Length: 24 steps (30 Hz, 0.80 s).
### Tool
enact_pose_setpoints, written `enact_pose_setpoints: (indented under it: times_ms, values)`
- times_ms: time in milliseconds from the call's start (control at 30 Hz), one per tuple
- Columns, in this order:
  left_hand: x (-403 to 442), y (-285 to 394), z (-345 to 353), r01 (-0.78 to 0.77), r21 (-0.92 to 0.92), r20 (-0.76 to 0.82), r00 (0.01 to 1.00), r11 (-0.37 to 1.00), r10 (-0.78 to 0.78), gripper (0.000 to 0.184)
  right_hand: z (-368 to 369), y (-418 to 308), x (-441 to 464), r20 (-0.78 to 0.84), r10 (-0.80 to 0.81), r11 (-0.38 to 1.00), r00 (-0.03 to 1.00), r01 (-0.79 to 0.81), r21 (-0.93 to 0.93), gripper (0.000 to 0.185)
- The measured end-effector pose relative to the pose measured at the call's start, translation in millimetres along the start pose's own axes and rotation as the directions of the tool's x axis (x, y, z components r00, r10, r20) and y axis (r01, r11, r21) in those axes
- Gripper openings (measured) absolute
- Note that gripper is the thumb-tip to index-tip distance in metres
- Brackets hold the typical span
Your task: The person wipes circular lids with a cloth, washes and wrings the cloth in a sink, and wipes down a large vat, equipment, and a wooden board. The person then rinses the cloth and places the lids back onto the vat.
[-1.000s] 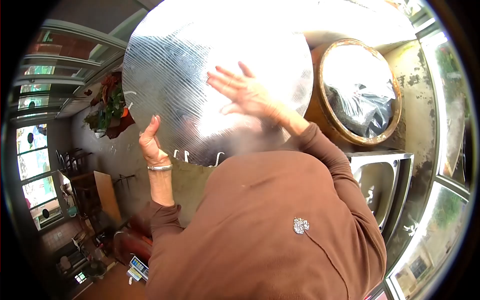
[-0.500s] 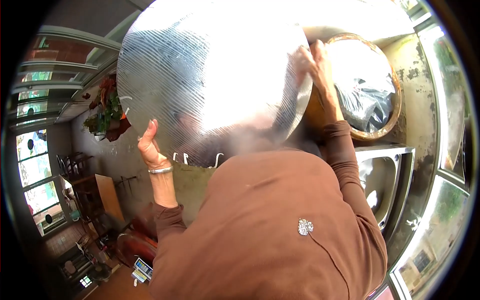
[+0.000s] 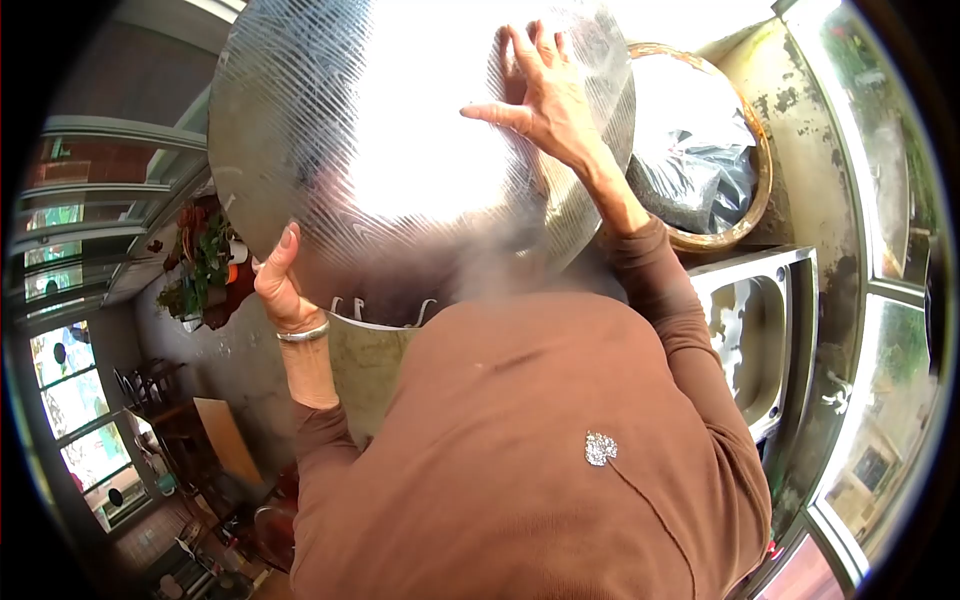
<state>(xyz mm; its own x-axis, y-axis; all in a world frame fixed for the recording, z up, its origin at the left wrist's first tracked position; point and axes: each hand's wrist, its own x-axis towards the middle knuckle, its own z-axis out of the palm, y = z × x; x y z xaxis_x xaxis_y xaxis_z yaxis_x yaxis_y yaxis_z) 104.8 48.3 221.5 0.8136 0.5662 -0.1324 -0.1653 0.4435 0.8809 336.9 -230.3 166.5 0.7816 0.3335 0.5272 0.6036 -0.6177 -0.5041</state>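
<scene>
A large round shiny metal disc with fine parallel ridges fills the upper middle, several pale hooks along its lower edge. At its lower left rim is my left hand, thumb up on the near side and the fingers mostly hidden behind the rim; a silver bracelet circles that wrist. My right hand lies spread over the right part of the disc, thumb stretched to the left, fingertips at the ridged surface.
Right of the disc stands a brown-rimmed round vessel holding silvery plastic. Below it is a metal-framed basin. Windows line the right. Potted plants and wooden furniture are at left.
My right hand has moved from the disc's right edge back onto its surface, fingers spread. The disc and my left hand have shifted slightly left, and the surrounding view has turned a little.
</scene>
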Motion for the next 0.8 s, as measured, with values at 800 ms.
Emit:
enact_pose_setpoints:
  times_ms: [800]
  values:
    - [21, -6, 7, 0.075, -0.023, 0.056, 0.996, 0.997, -0.074, 0.028, 3, 31, 10, 0.15, 0.12, 0.954, 0.981, -0.156, 0.255, 0.098]
